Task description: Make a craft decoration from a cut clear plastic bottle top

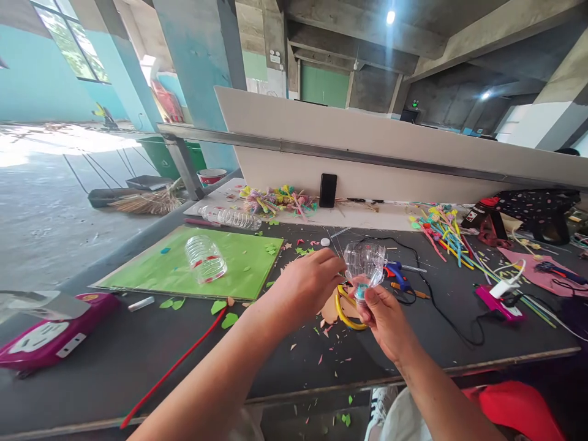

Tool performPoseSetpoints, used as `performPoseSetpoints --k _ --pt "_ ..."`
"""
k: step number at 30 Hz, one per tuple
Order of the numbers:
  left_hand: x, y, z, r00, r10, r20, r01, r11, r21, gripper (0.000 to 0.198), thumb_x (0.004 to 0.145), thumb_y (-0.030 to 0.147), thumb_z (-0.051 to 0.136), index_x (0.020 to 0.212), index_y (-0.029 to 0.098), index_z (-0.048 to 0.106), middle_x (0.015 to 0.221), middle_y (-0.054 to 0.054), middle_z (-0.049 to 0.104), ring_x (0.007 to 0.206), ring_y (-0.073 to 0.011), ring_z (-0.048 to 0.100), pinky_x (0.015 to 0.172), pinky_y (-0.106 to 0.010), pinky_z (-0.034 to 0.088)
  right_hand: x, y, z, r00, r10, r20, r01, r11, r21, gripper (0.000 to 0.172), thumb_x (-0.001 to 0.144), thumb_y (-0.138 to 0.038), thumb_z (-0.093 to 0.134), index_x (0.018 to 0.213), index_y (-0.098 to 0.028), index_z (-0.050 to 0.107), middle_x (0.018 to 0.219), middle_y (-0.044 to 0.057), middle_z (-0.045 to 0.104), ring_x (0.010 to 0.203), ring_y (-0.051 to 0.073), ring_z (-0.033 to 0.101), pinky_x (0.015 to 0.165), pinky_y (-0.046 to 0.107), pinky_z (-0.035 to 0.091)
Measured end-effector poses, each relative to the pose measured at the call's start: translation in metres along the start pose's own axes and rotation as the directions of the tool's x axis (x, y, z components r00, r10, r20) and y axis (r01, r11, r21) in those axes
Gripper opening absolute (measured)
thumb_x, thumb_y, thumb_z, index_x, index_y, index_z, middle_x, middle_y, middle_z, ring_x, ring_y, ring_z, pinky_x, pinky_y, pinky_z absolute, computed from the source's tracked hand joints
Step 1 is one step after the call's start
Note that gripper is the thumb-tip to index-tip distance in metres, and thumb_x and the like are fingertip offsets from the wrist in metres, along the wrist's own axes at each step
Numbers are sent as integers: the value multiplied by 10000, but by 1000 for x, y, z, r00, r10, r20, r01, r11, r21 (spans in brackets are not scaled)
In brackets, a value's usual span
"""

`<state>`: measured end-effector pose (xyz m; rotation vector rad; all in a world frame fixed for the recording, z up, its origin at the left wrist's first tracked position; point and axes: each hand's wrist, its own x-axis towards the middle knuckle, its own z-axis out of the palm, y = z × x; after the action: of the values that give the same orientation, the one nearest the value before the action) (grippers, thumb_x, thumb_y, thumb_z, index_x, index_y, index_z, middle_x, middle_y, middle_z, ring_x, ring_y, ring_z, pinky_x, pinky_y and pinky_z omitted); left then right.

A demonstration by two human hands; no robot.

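My right hand point(383, 318) is closed around the neck of a cut-off clear plastic bottle top point(366, 260), wide cut end up. Something teal shows inside its neck. My left hand point(316, 272) is at the left edge of the bottle top, fingers pinched together; whether they grip the plastic or something small is hidden. Beneath my hands lie yellow-handled scissors point(345, 315), partly covered, on scraps of peach-coloured paper point(328, 311). Just right of them is a blue glue gun point(399, 275). The other cut part of a clear bottle point(205, 260) lies on green sheets point(250, 269).
A whole clear bottle point(232, 217) lies behind the green sheets. Magenta power strips point(500, 303) stand at both sides, with a black cable across the right. Coloured fuzzy stems point(448, 236), a phone point(327, 190) and a white board point(285, 168) are at the back. A red stem point(179, 362) lies front left.
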<state>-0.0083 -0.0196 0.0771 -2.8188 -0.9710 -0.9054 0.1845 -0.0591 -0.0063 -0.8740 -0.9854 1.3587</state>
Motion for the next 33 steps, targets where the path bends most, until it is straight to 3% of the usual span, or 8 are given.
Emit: performPoseSetpoints --k 3,5,10,15,22,27,30,33 --pt "-1 4 -6 999 -36 -4 36 997 70 389 965 209 478 1352 177 451 1086 -86 664 946 -205 642 814 -328 537 -1 1 0 999 7 47 -8 1000 4 342 845 -495 692 1040 -215 703 742 3 594 553 77 375 506 221 260" --pt "-1 6 -11 1000 -20 5 19 994 109 465 963 213 496 1415 189 387 1142 -90 659 993 -209 647 843 -335 548 -2 0 0 997 13 72 -13 1000 8 337 851 -489 690 1045 -214 701 756 6 596 561 74 373 516 220 265" --pt "-3 9 -23 995 100 18 -102 978 184 294 976 243 498 1255 163 547 1085 -94 670 973 -205 657 816 -314 561 -6 -3 4 995 30 94 -31 1000 3 372 835 -507 704 1052 -206 697 741 10 590 562 71 370 514 219 246" --pt "-8 10 -32 977 207 53 -213 929 304 330 992 229 455 1302 130 505 988 -91 656 868 -195 649 700 -301 560 -7 -2 5 991 16 133 -17 1000 5 383 845 -506 694 1047 -182 691 838 45 618 567 64 370 510 222 236" --pt "-18 4 -31 950 298 98 -313 884 346 354 989 175 426 1336 118 469 1032 -110 656 902 -198 639 757 -311 548 -9 0 4 989 32 147 -37 999 35 389 831 -494 713 1056 -178 687 863 47 618 559 57 366 504 224 216" --pt "-20 3 -30 975 216 54 -222 964 146 265 984 206 460 1228 171 559 1076 -93 661 944 -182 642 799 -293 529 -9 -3 6 988 26 150 -34 998 45 402 812 -499 725 1046 -175 683 853 42 612 558 63 359 501 232 197" --pt "-20 5 -31 996 82 31 -80 994 -72 207 949 181 515 1131 180 612 993 -60 658 879 -146 625 770 -257 506 -9 -2 7 989 29 143 -34 999 35 421 802 -512 726 1046 -172 674 817 32 596 559 71 352 501 236 193" --pt "-18 8 -33 995 -89 44 97 969 -227 173 872 165 593 1034 184 652 853 -13 617 706 -103 557 640 -219 456 -8 -2 6 989 29 143 -31 999 13 430 796 -525 724 1034 -172 662 769 11 560 557 77 337 500 239 189"
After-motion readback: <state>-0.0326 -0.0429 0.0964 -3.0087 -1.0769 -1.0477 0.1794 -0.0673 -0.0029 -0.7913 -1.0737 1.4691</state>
